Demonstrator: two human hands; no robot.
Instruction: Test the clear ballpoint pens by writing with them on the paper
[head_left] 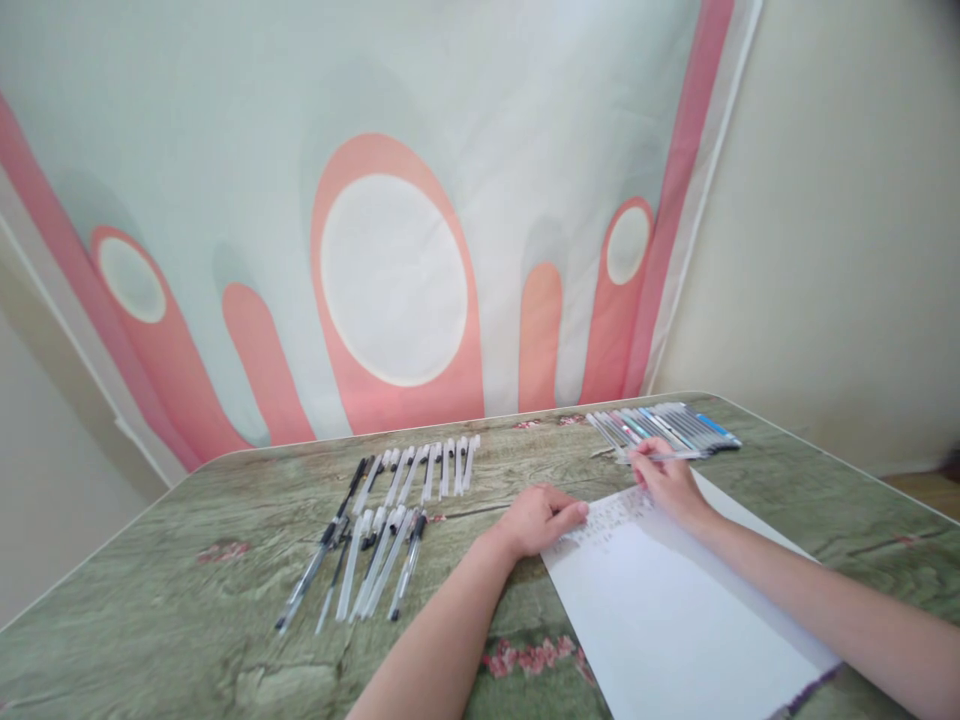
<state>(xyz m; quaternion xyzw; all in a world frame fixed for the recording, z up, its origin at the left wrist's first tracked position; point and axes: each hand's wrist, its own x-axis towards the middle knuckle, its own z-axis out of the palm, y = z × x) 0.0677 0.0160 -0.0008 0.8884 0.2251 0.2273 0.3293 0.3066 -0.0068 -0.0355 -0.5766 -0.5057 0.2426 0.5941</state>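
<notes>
A white sheet of paper (675, 600) lies at a slant on the table, with rows of small handwritten marks near its far edge. My left hand (534, 520) rests by the paper's far left corner, thumb stretched onto the sheet and fingers lying on the table. Over the top of the sheet, my right hand (664, 480) is closed in a pinch around a slim clear pen (690, 456); its tip is hidden by the fingers. Just beyond this hand lies a row of pens (675, 428), mostly clear or grey, some with blue or pink parts.
Left of my hands, two rows of clear and black pens, a far row (424, 468) and a near row (375, 560), lie on the wood-patterned table (187, 600). A pink-and-pale printed backdrop (390, 280) hangs behind the table's far edge.
</notes>
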